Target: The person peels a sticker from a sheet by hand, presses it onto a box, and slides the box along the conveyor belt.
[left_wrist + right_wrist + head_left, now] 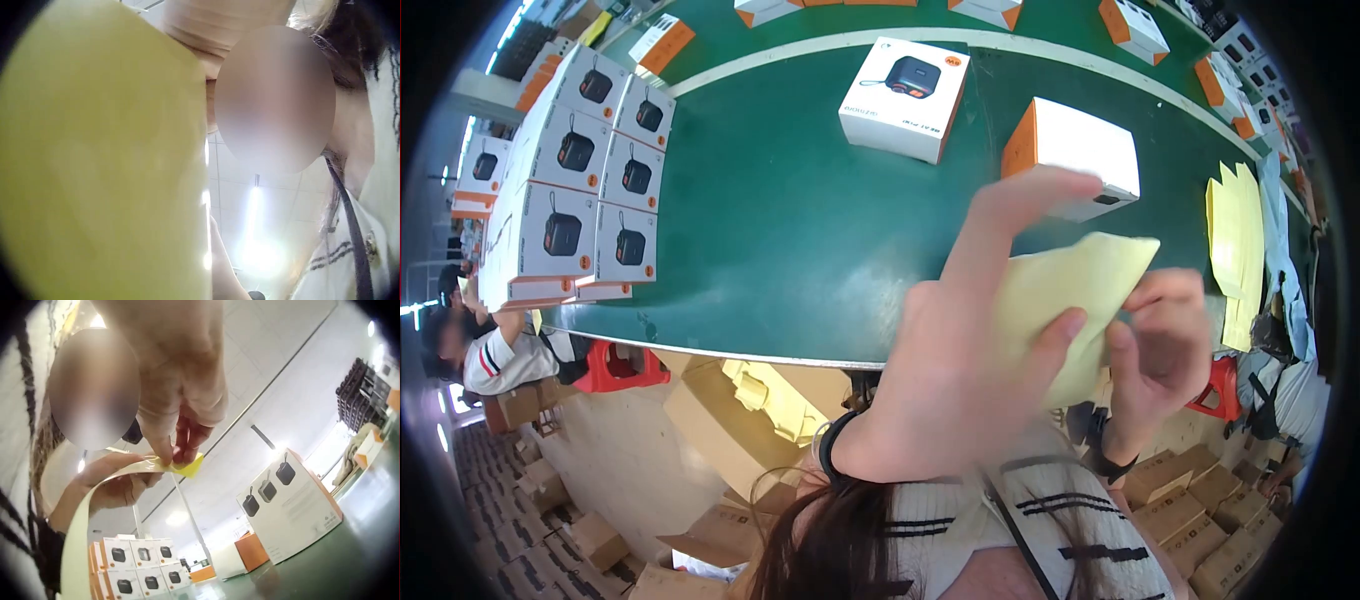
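Observation:
A pale yellow sheet (1090, 270) is held up over the near edge of the green table. My left hand (940, 350) grips it, with the thumb across its face and the index finger raised. At the sheet's other side, my right hand (1165, 345) pinches the edge between thumb and fingertips. The right wrist view shows those fingertips at a brighter yellow corner (195, 466), the sheet bending away below. In the left wrist view the sheet (106, 162) fills the left half. Just beyond the hands stands a white and orange box (1090, 145), partly covered by my left hand.
Another white box (905, 95) with a printed black device stands on the green table (770, 200). Stacked boxes (570, 190) rise at the left. Yellow sheets (1235, 240) lie at the right edge. An open carton (730, 410) with yellow paper sits below, and a person (500, 350) is at the far left.

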`<state>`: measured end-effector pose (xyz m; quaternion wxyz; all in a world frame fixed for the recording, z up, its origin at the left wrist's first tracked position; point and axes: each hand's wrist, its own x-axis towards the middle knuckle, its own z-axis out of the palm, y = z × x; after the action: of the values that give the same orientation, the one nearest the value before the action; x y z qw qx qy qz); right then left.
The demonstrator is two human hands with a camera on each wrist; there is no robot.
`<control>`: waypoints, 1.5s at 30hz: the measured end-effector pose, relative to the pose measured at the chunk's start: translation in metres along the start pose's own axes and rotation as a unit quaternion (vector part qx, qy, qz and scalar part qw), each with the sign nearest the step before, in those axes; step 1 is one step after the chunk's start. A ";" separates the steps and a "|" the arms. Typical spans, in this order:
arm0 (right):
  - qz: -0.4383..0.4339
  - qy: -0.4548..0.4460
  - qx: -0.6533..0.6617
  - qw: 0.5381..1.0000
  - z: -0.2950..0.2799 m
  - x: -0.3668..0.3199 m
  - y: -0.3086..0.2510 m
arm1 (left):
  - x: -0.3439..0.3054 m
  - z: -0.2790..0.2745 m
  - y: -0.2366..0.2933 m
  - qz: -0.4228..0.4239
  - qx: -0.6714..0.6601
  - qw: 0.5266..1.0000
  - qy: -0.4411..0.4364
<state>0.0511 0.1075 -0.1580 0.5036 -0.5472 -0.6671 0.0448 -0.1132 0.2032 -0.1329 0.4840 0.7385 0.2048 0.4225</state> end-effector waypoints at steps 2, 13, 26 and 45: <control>0.180 0.246 0.258 0.917 0.015 0.002 -0.009 | -0.001 0.001 -0.004 -0.017 -0.031 0.999 -0.009; 0.079 0.115 -0.095 0.986 0.010 0.004 -0.015 | -0.006 0.004 0.003 0.035 0.054 0.998 -0.021; -0.011 0.051 -0.066 0.996 0.004 -0.003 0.001 | -0.010 0.006 0.005 0.093 0.089 0.992 -0.015; 0.023 0.051 -0.060 0.997 0.002 0.000 0.011 | 0.004 -0.002 -0.013 -0.016 0.081 0.997 -0.015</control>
<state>0.0569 0.1128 -0.1655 0.5021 -0.5937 -0.6287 -0.0119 -0.1112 0.2133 -0.1427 0.4325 0.7778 0.2428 0.3861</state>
